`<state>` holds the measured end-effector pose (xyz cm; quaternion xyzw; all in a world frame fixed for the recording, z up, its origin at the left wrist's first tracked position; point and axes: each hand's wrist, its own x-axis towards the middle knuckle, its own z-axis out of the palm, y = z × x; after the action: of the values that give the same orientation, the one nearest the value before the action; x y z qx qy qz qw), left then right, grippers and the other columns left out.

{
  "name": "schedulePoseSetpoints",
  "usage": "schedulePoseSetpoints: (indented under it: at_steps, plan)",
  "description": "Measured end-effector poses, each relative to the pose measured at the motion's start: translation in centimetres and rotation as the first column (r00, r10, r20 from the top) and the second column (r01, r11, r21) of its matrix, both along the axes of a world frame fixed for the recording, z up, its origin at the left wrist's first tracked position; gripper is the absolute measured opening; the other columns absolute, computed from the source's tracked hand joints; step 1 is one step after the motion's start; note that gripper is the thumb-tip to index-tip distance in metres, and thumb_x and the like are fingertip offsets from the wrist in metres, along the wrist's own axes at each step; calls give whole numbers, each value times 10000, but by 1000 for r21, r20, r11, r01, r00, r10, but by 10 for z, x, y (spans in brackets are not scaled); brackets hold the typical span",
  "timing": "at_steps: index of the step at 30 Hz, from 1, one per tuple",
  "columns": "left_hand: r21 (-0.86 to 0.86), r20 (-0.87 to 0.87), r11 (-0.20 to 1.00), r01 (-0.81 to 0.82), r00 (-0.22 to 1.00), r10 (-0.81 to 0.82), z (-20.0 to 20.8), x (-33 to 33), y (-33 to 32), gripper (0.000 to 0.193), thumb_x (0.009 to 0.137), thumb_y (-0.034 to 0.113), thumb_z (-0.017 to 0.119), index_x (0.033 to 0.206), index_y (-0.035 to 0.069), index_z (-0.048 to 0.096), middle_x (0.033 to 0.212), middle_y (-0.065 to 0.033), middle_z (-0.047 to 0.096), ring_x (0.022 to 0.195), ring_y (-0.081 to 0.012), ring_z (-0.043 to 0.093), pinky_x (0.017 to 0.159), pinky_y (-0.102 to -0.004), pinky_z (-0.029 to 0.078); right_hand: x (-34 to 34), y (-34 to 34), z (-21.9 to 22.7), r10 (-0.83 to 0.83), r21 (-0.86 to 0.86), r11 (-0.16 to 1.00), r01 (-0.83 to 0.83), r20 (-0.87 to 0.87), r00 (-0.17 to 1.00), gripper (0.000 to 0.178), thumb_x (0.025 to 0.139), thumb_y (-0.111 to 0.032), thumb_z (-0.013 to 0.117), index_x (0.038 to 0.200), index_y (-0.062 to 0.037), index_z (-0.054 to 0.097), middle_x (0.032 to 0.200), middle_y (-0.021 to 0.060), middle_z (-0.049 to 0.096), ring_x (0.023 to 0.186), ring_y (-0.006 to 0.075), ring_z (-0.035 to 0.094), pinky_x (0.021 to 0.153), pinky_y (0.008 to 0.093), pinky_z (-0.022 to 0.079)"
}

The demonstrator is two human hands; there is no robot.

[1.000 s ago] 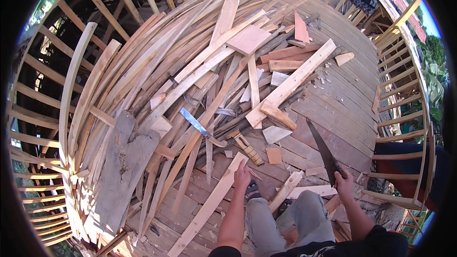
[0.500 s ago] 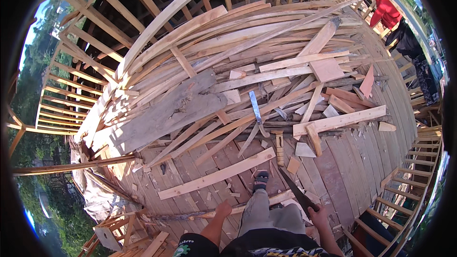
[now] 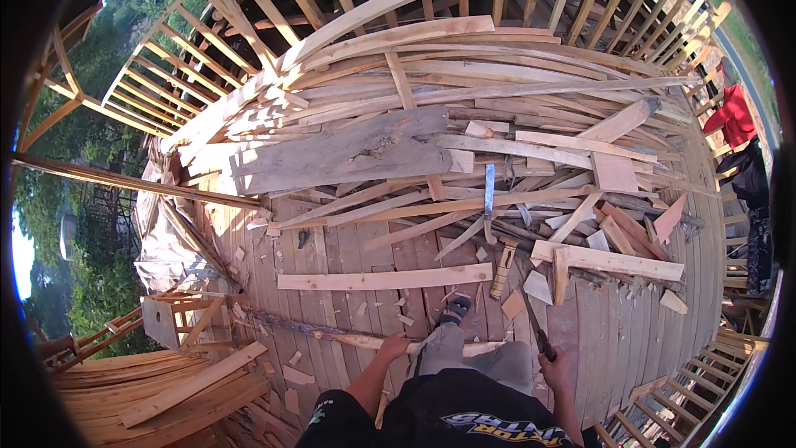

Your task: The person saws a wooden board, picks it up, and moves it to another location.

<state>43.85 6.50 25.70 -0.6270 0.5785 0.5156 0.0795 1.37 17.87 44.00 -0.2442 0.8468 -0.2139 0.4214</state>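
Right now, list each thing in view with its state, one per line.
Saw: gripped in the right hand, blade bare
Right hand: closed around the saw's handle
Left hand: fingers curled, grip unclear
Machete: unsheathed, lying on the wood pile
Wood pile: loose, untied
Pale plank: flat on the deck
Grey board: lying across the pile
Sandal: worn

The saw (image 3: 536, 322) is showing dark grey, the broad plank (image 3: 332, 151) weathered grey, the long blade (image 3: 489, 188) pale blue.
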Motion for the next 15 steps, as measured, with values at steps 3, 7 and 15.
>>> schedulePoseSetpoints:
  at_steps: [3, 7, 15]
  plan:
    - [-8, 15, 1000, 30, 999, -30, -4, -5, 10, 353, 814, 281, 509, 982, 2, 645, 1062, -220, 628, 1004, -384, 581, 867, -454, 443, -19, 10, -17, -14, -38, 999, 13, -13, 1000, 159, 808, -121, 631, 789, 16, 553, 578, 48, 529, 466, 148, 548, 440, 307, 455]
    - [-45, 94, 980, 192, 978, -187, -39, 10, 30, 329, 838, 288, 505, 979, 33, 657, 1031, -223, 638, 980, -408, 592, 879, -461, 459, -35, 7, -8, -45, -93, 994, 48, 30, 999, 139, 810, -112, 616, 824, 20, 576, 606, 102, 582, 476, 183, 589, 469, 331, 452]
    - [-241, -22, 894, -378, 923, 384, 39, -49, 27, 275, 789, 246, 557, 910, 30, 676, 997, -212, 646, 931, -380, 620, 842, -436, 489, -112, 24, -43, 166, -76, 984, -160, 72, 984, 176, 795, -123, 591, 866, 37, 600, 620, 113, 596, 514, 200, 607, 512, 345, 469]
